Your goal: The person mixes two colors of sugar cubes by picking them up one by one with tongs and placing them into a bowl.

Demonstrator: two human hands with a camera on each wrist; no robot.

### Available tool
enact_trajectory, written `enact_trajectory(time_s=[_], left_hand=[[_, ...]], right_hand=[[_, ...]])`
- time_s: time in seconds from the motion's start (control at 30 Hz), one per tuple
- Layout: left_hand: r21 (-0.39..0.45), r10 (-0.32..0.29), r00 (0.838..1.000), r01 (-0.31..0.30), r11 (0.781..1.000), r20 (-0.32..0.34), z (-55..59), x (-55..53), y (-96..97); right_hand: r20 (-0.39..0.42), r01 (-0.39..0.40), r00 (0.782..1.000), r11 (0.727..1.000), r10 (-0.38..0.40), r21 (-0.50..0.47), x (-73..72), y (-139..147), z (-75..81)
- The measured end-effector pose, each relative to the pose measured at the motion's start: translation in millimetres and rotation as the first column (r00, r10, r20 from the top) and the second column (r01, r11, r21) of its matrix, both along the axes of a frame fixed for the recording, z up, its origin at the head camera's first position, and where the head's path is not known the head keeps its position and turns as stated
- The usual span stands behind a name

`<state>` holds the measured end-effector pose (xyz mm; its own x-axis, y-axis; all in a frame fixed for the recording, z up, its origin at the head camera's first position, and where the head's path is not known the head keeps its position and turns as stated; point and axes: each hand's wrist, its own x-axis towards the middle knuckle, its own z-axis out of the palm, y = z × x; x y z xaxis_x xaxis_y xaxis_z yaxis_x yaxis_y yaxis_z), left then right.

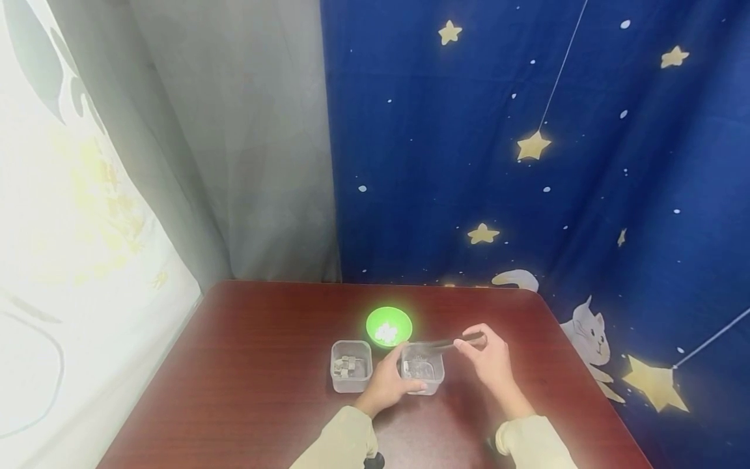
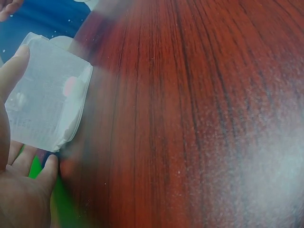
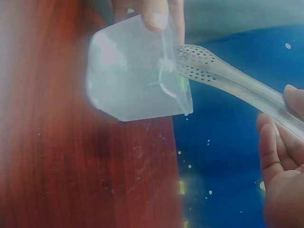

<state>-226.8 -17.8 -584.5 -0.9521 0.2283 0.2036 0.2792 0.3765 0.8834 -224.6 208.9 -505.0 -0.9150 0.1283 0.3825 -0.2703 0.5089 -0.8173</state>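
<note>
My left hand (image 1: 385, 383) grips a clear square plastic container (image 1: 432, 387) by its side, thumb along the near wall. Seen from the left wrist, the container (image 2: 42, 95) is tilted, with fingers beneath and thumb on top. In my right hand (image 1: 489, 359) are perforated metal tongs (image 3: 232, 80), pinched between thumb and fingers. Their holed end is at the container's open mouth in the right wrist view; in the head view it is blurred. Just behind stands a green bowl (image 1: 398, 316) holding small white pieces (image 1: 386, 333).
A second clear container (image 1: 351, 387), with several pale blocky pieces (image 1: 346, 367), stands left of my left hand. All of it is on a dark red wooden table (image 1: 258, 365). A blue star-patterned curtain (image 1: 433, 163) and a grey curtain (image 1: 263, 163) hang behind.
</note>
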Motion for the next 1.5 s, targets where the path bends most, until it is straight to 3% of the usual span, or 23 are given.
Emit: enact_trajectory(time_s=[0.2,0.6,1.07,1.17,1.4,1.5], left_hand=[[0.000,0.000,1.000,0.000,1.000,0.000,0.5,-2.1,-1.6],[-0.008,-0.010,1.000,0.010,1.000,0.015,2.4,-5.9,-4.4],[-0.026,-0.004,1.000,0.004,1.000,0.008,-1.3,-7.4,-1.9],[-0.028,0.002,1.000,-0.001,1.000,0.010,-0.8,-6.6,-1.1],[-0.026,0.004,1.000,-0.004,1.000,0.009,0.9,-5.4,-1.7],[-0.016,-0.002,1.000,0.002,1.000,0.007,2.1,-4.6,-2.3]], right_hand=[[-0.023,-0.009,1.000,0.998,0.008,-0.055,-3.7,-3.5,8.3],[0.018,0.013,1.000,0.987,-0.011,-0.159,-15.7,-17.6,25.8],[-0.092,-0.001,0.996,0.968,-0.023,-0.251,-23.8,-30.2,34.1],[-0.090,-0.004,0.996,0.960,-0.023,-0.281,-23.5,-32.1,37.5],[-0.121,-0.018,0.993,0.966,-0.014,-0.260,-7.7,-46.4,62.2],[-0.104,-0.003,0.994,0.964,-0.026,-0.266,-8.1,-47.9,62.2]])
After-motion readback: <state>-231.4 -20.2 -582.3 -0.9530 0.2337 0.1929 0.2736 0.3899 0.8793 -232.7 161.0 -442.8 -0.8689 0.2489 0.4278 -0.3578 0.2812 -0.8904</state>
